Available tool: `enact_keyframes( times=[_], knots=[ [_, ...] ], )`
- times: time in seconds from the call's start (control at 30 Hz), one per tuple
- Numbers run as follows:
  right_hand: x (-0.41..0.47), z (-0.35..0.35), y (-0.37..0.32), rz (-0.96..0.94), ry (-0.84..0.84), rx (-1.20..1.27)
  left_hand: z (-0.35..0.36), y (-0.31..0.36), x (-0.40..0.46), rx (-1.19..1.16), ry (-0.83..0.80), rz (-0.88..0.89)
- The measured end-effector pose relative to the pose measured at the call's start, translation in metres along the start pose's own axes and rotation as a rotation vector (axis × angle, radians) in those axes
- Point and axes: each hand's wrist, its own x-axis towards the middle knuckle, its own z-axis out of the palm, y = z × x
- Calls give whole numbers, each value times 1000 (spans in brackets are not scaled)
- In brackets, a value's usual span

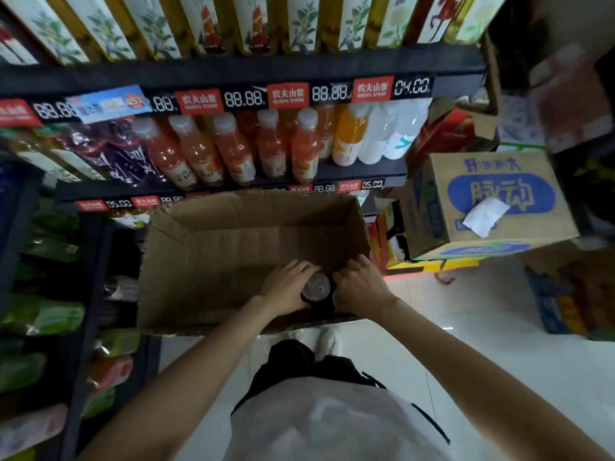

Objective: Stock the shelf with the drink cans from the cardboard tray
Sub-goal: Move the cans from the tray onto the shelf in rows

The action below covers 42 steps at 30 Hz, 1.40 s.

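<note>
Both my hands are down in the cardboard tray [213,247], which sits in front of the shelf [233,73], at the pick-up step of the restocking job. My left hand [286,289] curls round a dark can [316,289] standing upright near the tray's near right corner, its silver top facing up. My right hand [361,287] presses in against the same spot from the other side, fingers bent; a second can may stand under it, but I cannot tell whether that hand grips anything. The rest of the tray floor shows bare cardboard, so by my reading these are the last of the load. Bottles [233,151] of juice fill the row above the tray, with price tags [244,98] along the rail. A printed box [489,207] sits to the right. Next, as I judge it, the can must come straight up over the tray's wall, held upright, then go to a free slot on a shelf; which slot is meant for it is not visible from here.
</note>
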Motion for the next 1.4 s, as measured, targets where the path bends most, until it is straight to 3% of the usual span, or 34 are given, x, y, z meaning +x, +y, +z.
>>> enact_keyframes(
  times=[0.07, 0.23, 0.47, 0.53, 0.67, 0.8, 0.9, 1.03, 1.1, 1.23, 1.4],
  knots=[
    [4, 1, -4, 14, -125, -6, 7, 1, 5, -7, 13, -3],
    [10, 5, -6, 81, -203, 88, 11, -10, 3, -57, 46, -43],
    [22, 9, -11, 139, -70, -22, 16, -28, -13, -163, 120, -183],
    [25, 10, -12, 97, -126, -80, 19, -29, -13, -165, 113, -192],
    [26, 10, -3, 54, -50, -129, 18, -27, -8, -141, 100, -182],
    [11, -18, 7, 132, 81, 92, -2, -34, -6, -258, 129, -198],
    [-10, -48, 25, 277, 313, 377, -41, -33, -18, -472, 267, -187],
    [-24, -100, 49, 434, 473, 1390, -114, -11, -32, -791, 495, -81],
    [-25, -116, 60, 453, 528, 1730, -149, 1, -33, -934, 567, -47],
    [-28, -150, 81, 397, 648, 1976, -213, 22, -35, -1081, 677, 24],
    [-42, -209, 105, 271, 746, 1884, -276, 52, -43, -1055, 759, 166]
  ],
)
